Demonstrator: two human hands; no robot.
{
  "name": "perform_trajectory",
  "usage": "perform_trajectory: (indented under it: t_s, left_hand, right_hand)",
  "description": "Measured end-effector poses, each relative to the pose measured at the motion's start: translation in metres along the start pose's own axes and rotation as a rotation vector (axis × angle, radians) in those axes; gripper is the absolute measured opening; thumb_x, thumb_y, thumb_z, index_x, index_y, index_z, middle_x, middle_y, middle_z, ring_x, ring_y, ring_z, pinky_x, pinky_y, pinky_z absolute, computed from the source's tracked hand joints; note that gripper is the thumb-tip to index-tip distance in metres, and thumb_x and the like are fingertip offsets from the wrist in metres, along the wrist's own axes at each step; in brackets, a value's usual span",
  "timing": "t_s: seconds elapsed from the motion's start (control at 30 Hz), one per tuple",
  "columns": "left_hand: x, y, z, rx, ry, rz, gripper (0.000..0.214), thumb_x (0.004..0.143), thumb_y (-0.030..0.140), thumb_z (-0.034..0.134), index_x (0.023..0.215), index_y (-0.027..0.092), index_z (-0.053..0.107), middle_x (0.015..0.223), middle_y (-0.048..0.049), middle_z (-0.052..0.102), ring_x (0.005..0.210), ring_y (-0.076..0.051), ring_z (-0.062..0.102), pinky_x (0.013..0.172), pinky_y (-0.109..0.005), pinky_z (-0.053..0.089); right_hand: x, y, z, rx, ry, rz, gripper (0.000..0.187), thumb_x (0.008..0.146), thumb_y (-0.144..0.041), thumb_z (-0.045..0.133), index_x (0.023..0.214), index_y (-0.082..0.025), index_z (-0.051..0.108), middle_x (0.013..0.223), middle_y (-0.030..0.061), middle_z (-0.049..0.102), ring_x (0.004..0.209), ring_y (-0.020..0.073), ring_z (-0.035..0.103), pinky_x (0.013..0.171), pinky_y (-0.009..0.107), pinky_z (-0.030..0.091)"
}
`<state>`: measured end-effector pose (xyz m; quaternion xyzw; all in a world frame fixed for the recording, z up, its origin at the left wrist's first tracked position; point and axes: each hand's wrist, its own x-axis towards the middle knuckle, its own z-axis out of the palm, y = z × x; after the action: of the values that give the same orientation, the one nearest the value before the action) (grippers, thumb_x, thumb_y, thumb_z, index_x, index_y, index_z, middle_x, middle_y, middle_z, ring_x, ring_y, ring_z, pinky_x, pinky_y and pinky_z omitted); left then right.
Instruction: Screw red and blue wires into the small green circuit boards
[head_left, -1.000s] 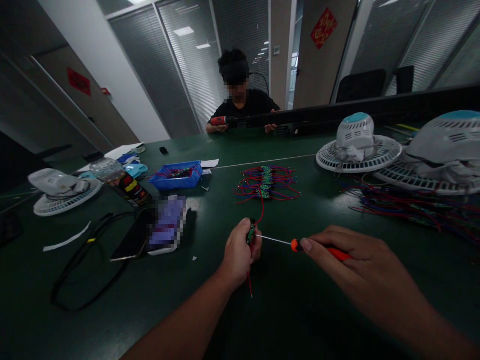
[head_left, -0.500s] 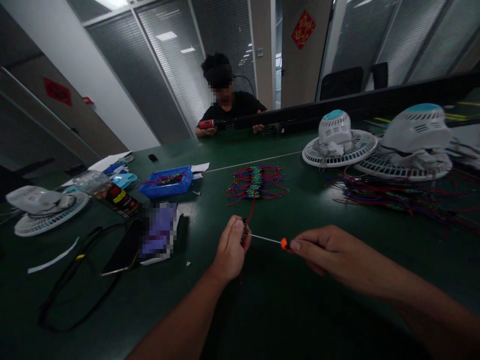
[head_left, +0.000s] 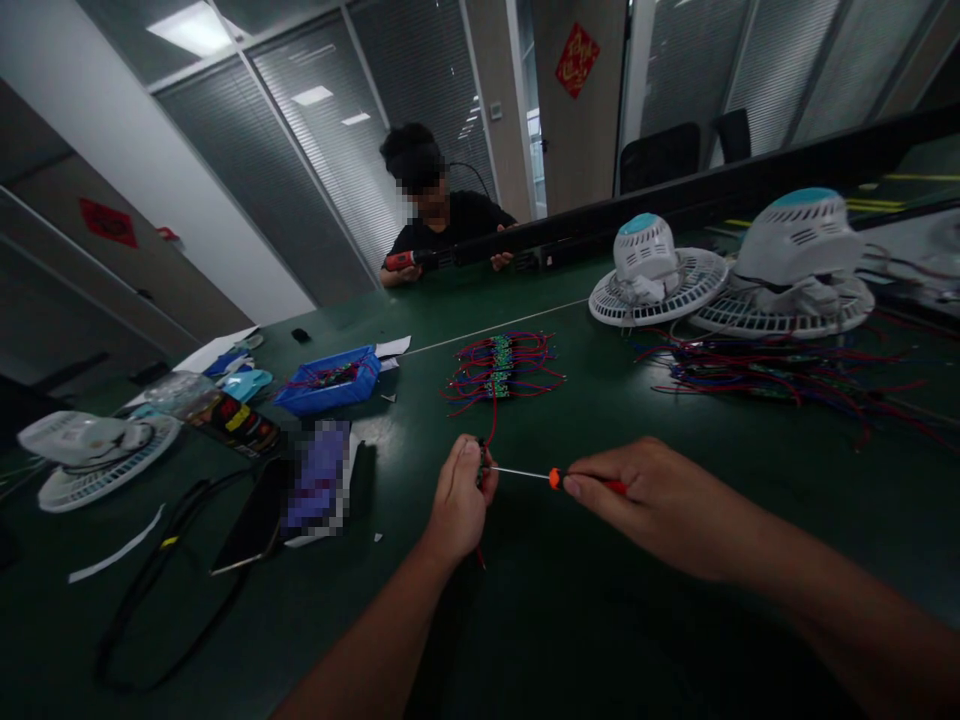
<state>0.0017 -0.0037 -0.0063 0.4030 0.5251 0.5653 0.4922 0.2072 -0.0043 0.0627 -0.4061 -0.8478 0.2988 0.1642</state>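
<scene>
My left hand [head_left: 459,503] is closed round a small green circuit board [head_left: 481,470] with red wires trailing from it, held just above the green table [head_left: 570,620]. My right hand [head_left: 660,505] grips an orange-handled screwdriver [head_left: 555,478]; its thin metal shaft points left and its tip meets the board. A red wire runs from the board up to a pile of similar boards with red and blue wires [head_left: 501,365] farther back.
A blue tray [head_left: 330,380], a bottle [head_left: 217,415], a phone [head_left: 259,515] and a black cable loop [head_left: 150,600] lie at the left. White fan parts [head_left: 660,270] and a wire tangle [head_left: 765,375] sit at the right. A person [head_left: 442,220] works across the table.
The view has tilted and shifted, so both hands sit slightly lower-left in it. The screwdriver tip stays at the board in my left hand; the grip on each is unchanged.
</scene>
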Motion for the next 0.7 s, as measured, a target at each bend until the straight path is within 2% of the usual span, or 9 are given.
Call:
perform_trajectory:
  t_s: [0.17,0.27,0.33,0.4,0.47,0.57,0.63,0.7]
  left_hand:
    - [0.002,-0.001,0.001,-0.042,0.028,-0.034,0.035,0.077,0.052,0.060,0.074,0.019,0.048,0.055,0.0068,0.042,0.043,-0.006,0.040,0.040,-0.015,0.033]
    - [0.003,-0.003,0.000,-0.075,0.035,-0.052,0.036,0.077,0.053,0.058,0.073,0.019,0.048,0.053,0.0072,0.041,0.041,-0.006,0.039,0.038,-0.015,0.031]
    - [0.004,-0.004,0.000,-0.091,0.043,-0.056,0.036,0.078,0.054,0.057,0.074,0.019,0.047,0.052,0.0076,0.040,0.039,-0.006,0.037,0.037,-0.015,0.029]
    - [0.005,-0.005,0.001,-0.101,0.052,-0.055,0.036,0.078,0.054,0.056,0.074,0.019,0.047,0.051,0.0079,0.040,0.038,-0.006,0.036,0.037,-0.015,0.028]
    - [0.005,-0.005,0.003,-0.098,0.056,-0.047,0.035,0.078,0.053,0.055,0.074,0.019,0.047,0.051,0.0080,0.039,0.037,-0.006,0.035,0.037,-0.016,0.028]
    - [0.005,-0.005,0.004,-0.079,0.055,-0.029,0.033,0.080,0.052,0.053,0.073,0.020,0.046,0.050,0.0084,0.038,0.036,-0.006,0.033,0.037,-0.017,0.028]
    - [0.006,-0.005,0.004,-0.065,0.054,-0.022,0.032,0.082,0.050,0.050,0.073,0.020,0.045,0.048,0.0088,0.037,0.035,-0.006,0.032,0.037,-0.017,0.028]
    - [0.007,-0.007,0.003,-0.052,0.050,-0.020,0.030,0.084,0.049,0.047,0.072,0.021,0.045,0.047,0.0089,0.036,0.035,-0.006,0.031,0.036,-0.017,0.028]
  right_hand:
    - [-0.001,0.003,0.003,-0.114,0.079,-0.121,0.032,0.093,-0.027,0.040,0.075,-0.019,0.065,0.062,-0.0010,0.058,0.056,0.0122,0.051,0.056,0.027,0.034]
    - [-0.001,0.002,0.006,-0.094,0.145,-0.158,0.030,0.092,-0.026,0.042,0.087,-0.019,0.070,0.068,0.0015,0.065,0.060,0.0136,0.056,0.059,0.028,0.037]
    - [-0.001,-0.001,0.008,0.018,0.184,-0.058,0.026,0.089,-0.029,0.047,0.094,-0.019,0.071,0.069,0.0015,0.067,0.057,0.0134,0.057,0.055,0.028,0.038]
    - [0.000,-0.004,0.010,0.244,0.233,0.115,0.027,0.084,-0.036,0.054,0.100,-0.019,0.069,0.071,0.0020,0.068,0.054,0.0133,0.057,0.051,0.027,0.040]
    - [0.000,-0.008,0.013,0.533,0.283,0.249,0.033,0.081,-0.043,0.057,0.099,-0.017,0.067,0.072,0.0038,0.069,0.053,0.0138,0.059,0.048,0.026,0.043]
    - [0.002,-0.010,0.015,0.849,0.320,0.337,0.043,0.083,-0.055,0.051,0.093,-0.015,0.065,0.070,0.0064,0.069,0.052,0.0142,0.060,0.045,0.025,0.045]
    - [0.003,-0.009,0.014,0.863,0.268,0.411,0.054,0.084,-0.063,0.043,0.094,-0.014,0.064,0.068,0.0078,0.070,0.048,0.0134,0.059,0.041,0.024,0.041]
    - [0.004,-0.007,0.012,0.787,0.150,0.491,0.061,0.084,-0.067,0.038,0.090,-0.012,0.064,0.061,0.0083,0.068,0.042,0.0115,0.055,0.037,0.021,0.036]
